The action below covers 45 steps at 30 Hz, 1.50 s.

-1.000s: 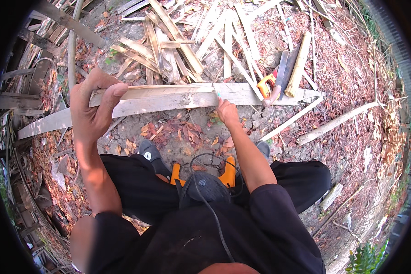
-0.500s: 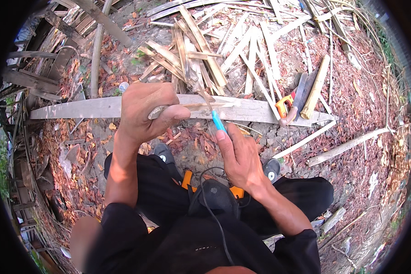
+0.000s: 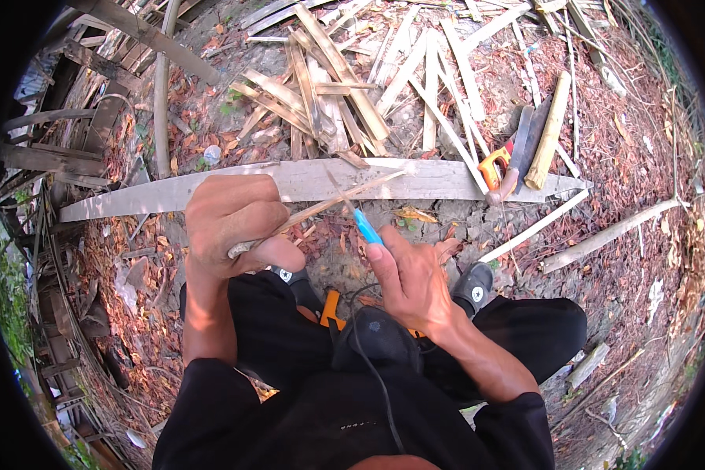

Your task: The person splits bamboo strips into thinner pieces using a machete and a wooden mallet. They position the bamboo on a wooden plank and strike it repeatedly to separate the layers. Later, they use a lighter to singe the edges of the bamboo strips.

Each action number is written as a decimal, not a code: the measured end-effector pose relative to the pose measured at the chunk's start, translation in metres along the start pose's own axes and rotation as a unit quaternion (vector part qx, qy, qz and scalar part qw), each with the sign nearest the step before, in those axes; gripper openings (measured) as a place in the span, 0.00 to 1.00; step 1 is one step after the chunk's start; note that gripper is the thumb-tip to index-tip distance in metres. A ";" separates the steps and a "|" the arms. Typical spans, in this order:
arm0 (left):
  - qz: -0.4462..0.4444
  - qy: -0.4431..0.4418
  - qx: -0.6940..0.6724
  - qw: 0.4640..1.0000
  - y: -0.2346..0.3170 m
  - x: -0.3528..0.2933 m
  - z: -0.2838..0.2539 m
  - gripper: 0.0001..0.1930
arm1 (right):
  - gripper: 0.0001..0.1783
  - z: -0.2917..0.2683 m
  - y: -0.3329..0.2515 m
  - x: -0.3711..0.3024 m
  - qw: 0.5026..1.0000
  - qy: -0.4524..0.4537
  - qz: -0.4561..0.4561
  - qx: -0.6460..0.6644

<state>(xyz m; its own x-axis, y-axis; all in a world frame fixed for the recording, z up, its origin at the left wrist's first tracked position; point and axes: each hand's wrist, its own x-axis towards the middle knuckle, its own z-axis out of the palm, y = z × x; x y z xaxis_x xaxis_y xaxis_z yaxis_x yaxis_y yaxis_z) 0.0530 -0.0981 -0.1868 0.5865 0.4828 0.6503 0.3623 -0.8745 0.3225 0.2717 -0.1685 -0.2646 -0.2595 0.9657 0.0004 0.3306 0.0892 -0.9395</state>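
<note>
My left hand (image 3: pixel 239 223) is closed around a thin strip of wood (image 3: pixel 345 196), whose pointed end sticks out to the right and upward. In my right hand (image 3: pixel 411 278) is a knife with a bright blue handle (image 3: pixel 366 227); my thumb lies along the handle. The narrow blade (image 3: pixel 338 186) slants up and left and crosses the wood strip near its middle. Whether the blade touches the strip, I cannot tell. Behind both hands lies a long grey plank (image 3: pixel 313 184) on the ground.
On the plank's right part rest an orange-handled saw (image 3: pixel 493 166), another dark-bladed tool (image 3: pixel 529 141) and a round stick (image 3: pixel 548 129). Split wood pieces (image 3: pixel 321 86) are heaped beyond the plank. Old boards (image 3: pixel 47 157) pile up at the left. Dry leaves cover the ground.
Both hands have come closer to my body, the left one also shifting left. The wood strip now tilts more upward to the right, and the knife has moved slightly left along with it.
</note>
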 end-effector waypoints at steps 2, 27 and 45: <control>-0.006 0.008 0.001 1.000 0.000 0.003 0.003 0.26 | 0.21 0.006 0.001 -0.003 1.000 0.003 -0.023 -0.002; -0.028 -0.001 0.090 0.996 0.010 -0.001 -0.022 0.25 | 0.29 0.016 0.263 -0.007 0.907 0.019 0.240 -0.345; -0.079 0.021 0.072 0.994 -0.001 0.000 -0.015 0.30 | 0.20 0.014 0.017 -0.006 0.970 0.078 -0.216 0.084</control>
<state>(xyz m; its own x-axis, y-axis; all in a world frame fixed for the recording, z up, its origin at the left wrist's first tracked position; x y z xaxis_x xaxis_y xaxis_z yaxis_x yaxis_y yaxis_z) 0.0418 -0.0979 -0.1773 0.4844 0.6081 0.6289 0.5493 -0.7709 0.3223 0.2658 -0.1767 -0.2854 -0.1960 0.8734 0.4457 0.0665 0.4653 -0.8826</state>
